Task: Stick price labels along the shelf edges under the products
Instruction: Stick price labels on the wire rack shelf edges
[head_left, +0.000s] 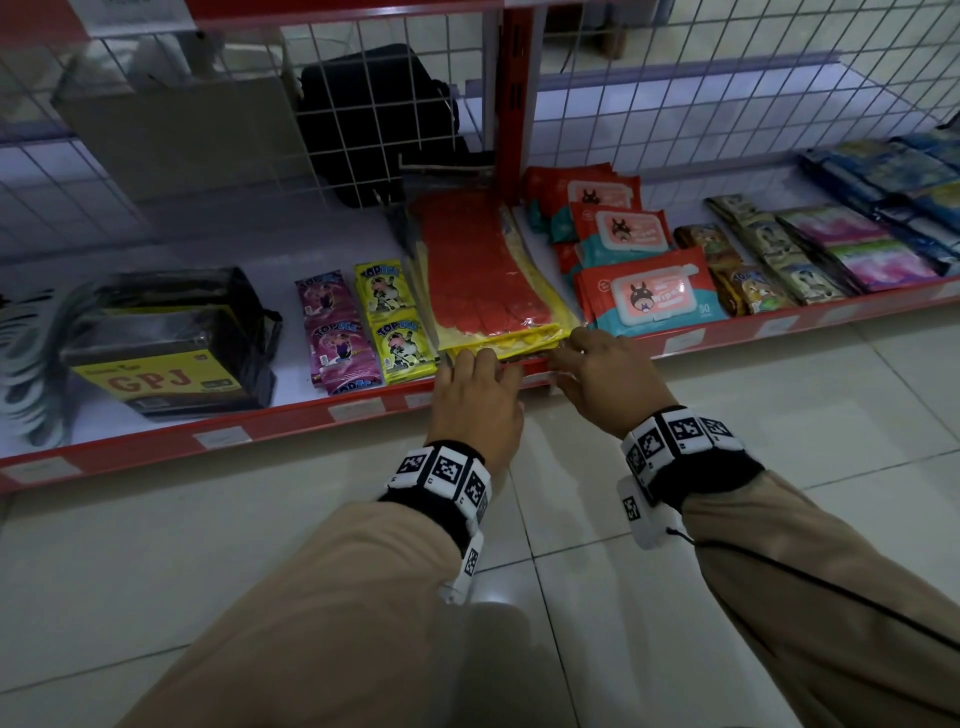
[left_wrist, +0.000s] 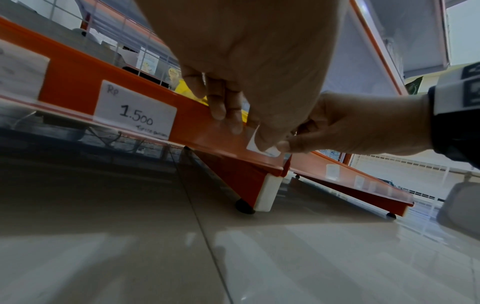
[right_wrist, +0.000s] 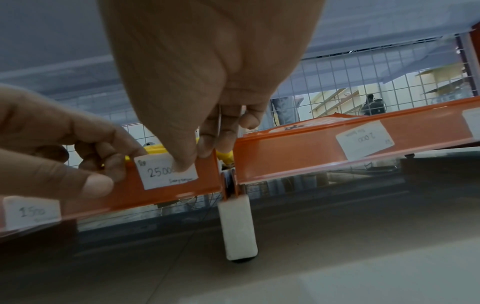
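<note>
A white handwritten price label (right_wrist: 166, 176) reading "25.000" sits on the orange shelf edge (right_wrist: 298, 156), just left of the joint between two shelf sections. My right hand (right_wrist: 197, 152) pinches it against the edge, thumb on its face and fingers behind the rail. My left hand (right_wrist: 103, 170) pinches the shelf edge at the label's left end. In the head view both hands, left (head_left: 475, 364) and right (head_left: 576, 353), meet at the red shelf edge (head_left: 291, 415) below a yellow and red glove pack (head_left: 483, 275). Only a corner of the label (left_wrist: 252, 143) shows in the left wrist view.
Other labels stand on the edge: "1.500" (left_wrist: 135, 111) to the left, "2.000" (right_wrist: 363, 142) to the right. On the shelf lie a GPJ box (head_left: 171, 353), sachets (head_left: 337, 332) and wipes packs (head_left: 649, 291). A white shelf foot (right_wrist: 237, 226) stands on the tiled floor (head_left: 779, 415).
</note>
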